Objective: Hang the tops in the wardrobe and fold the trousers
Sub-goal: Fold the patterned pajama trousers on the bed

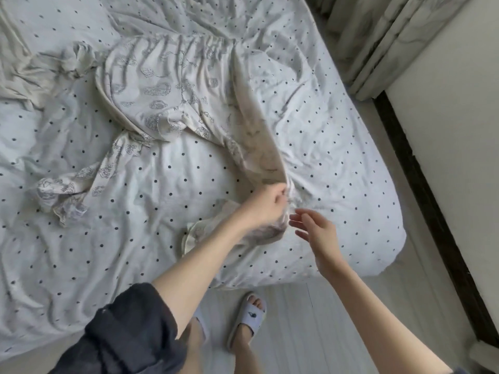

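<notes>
On the bed, near its right-hand corner: we see both hands working at one leg of the trousers.
Bed (337, 147): white sheet w/ small dark dots, rumpled all over; we look down on it from the foot side.
Trousers (167, 85): cream, w/ grey line-drawn print; they lie across the middle of the sheet, gathered waistband toward the far side. One leg trails off to the left & ends crumpled; the other runs down toward us.
Left hand (266, 205): fingers curled round the cloth of the nearer leg, gripping it & lifting it off the sheet, so the fabric stretches taut from the waist down to the fist. The hem end bunches under the wrist & spills onto the sheet.
Right hand (314, 228): released, fingers loose & spread, just beside the left hand; we can't tell if the fingertips touch the cloth.
Sleeve (129, 330): dark, pushed up above the left elbow.
Second garment (32, 66): pale beige, crumpled at the far left of the bed; type unclear to us.
Slipper (249, 318): pale, on the foot nearer the bed corner, on a light floor.
Curtain (378, 36): pale, hanging at top right beyond the bed.
</notes>
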{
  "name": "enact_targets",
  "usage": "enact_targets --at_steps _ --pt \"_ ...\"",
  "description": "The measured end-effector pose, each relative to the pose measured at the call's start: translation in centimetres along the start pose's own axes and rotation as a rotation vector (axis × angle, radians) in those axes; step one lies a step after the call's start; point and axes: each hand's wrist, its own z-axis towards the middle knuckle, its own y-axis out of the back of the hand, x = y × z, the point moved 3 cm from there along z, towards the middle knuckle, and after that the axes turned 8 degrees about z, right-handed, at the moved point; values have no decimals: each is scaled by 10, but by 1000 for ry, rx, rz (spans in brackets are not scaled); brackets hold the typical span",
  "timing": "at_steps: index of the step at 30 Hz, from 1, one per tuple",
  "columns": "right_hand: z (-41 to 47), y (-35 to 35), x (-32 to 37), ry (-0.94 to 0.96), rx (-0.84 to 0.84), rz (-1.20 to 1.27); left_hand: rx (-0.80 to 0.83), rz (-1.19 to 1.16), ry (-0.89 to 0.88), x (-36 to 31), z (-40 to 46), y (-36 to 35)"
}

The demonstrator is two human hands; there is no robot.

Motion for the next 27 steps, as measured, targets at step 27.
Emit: enact_targets --at_steps 27 --pt "4 -11 3 -124 33 -407 -101 -448 411 103 -48 -25"
